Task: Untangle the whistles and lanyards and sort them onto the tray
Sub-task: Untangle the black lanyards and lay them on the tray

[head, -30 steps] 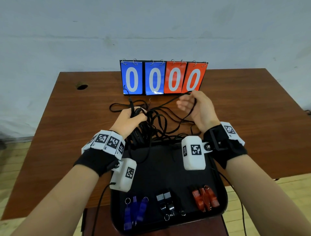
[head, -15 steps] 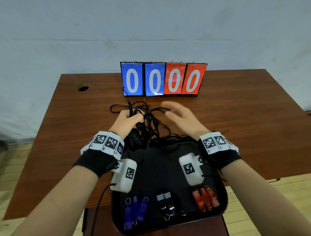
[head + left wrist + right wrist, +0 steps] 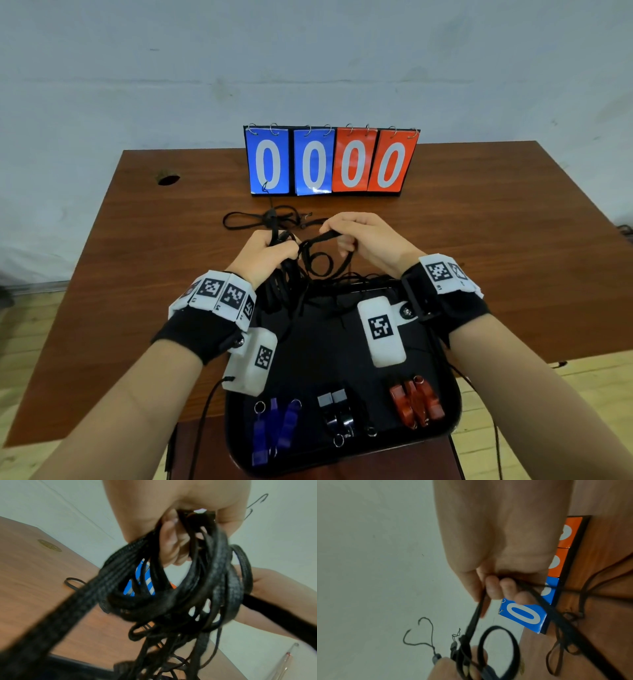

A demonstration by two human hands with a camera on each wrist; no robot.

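Observation:
A tangle of black lanyards hangs between my hands above the far rim of the black tray. My left hand grips a thick bunch of the lanyards, fingers curled round it. My right hand pinches a single lanyard strap and holds it taut toward the left hand. On the tray's near side lie blue whistles, black whistles and red whistles in separate groups. Loose lanyard loops trail on the table behind my hands.
A flip scoreboard reading 0000 stands at the back of the brown wooden table. A cable hole sits at the far left. A grey wall rises behind the table. The tray overhangs the table's near edge.
My right hand, open and flat over the tangle half a second ago, has closed on a strap and pulls it. The left hand keeps its grip on the bunch.

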